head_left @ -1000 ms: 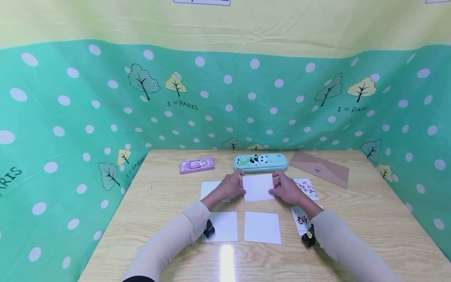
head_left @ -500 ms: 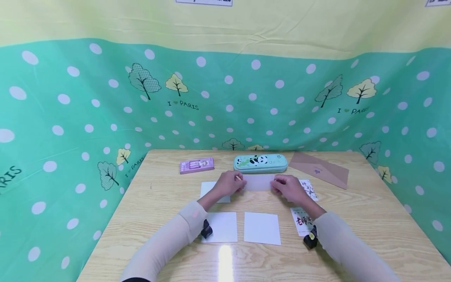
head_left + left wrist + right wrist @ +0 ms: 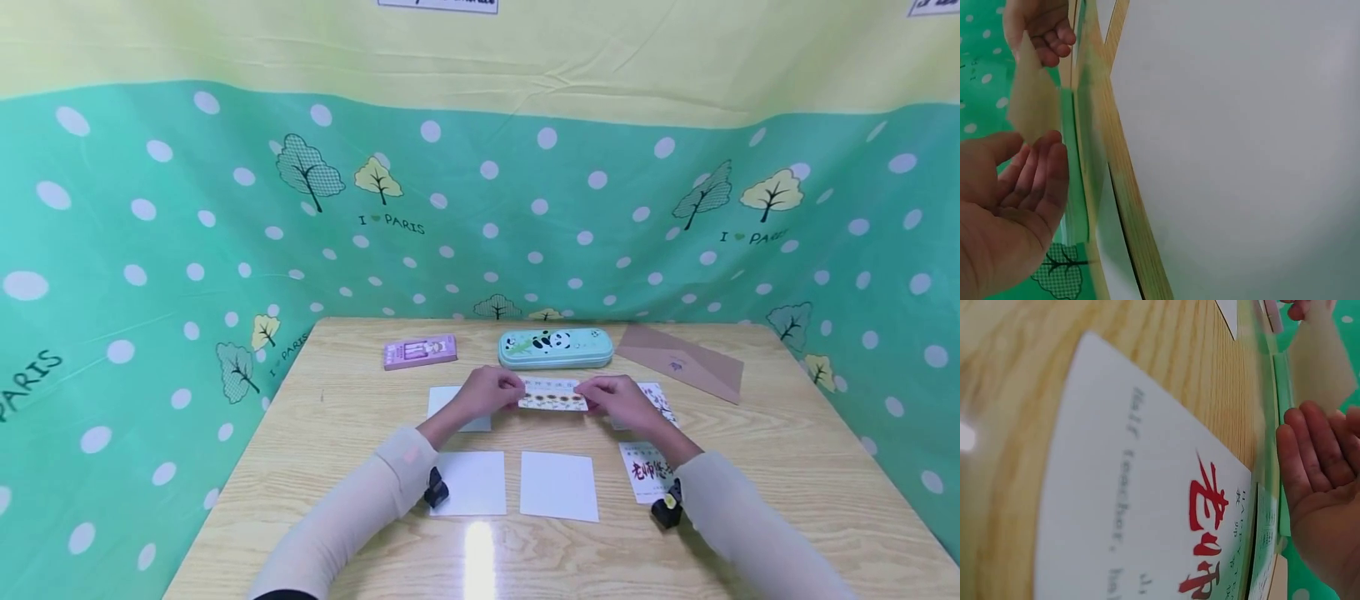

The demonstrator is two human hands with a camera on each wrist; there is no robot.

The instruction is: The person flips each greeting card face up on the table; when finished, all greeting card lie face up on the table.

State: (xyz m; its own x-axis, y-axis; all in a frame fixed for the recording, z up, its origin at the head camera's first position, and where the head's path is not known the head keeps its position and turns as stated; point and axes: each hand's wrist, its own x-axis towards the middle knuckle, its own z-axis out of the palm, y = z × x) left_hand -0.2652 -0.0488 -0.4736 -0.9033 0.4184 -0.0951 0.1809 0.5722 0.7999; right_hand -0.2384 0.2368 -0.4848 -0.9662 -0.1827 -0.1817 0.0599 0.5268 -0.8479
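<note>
Between both hands a small card [image 3: 553,395] with a row of sunflowers and printed characters is held up by its two sides. The left hand [image 3: 487,392] pinches its left edge between thumb and fingers; the right hand [image 3: 617,398] pinches the right edge. In the left wrist view the card [image 3: 1034,100] shows its pale side, with the left hand [image 3: 1013,200] below it. The right wrist view has the right hand [image 3: 1325,469] at the card's [image 3: 1322,359] edge. Close behind the hands lies a mint pencil case [image 3: 555,348] with a panda.
Blank white cards [image 3: 558,485] lie in front of and beside the hands. Under the right forearm are a card with red characters [image 3: 642,472] and a blossom card [image 3: 660,402]. A purple box [image 3: 420,352] and brown envelope [image 3: 682,358] lie at the table's back.
The held card has turned over: its blank white side faced up, then it tilted, and now the sunflower print shows. Both hands stay at its edges with wrists rotated.
</note>
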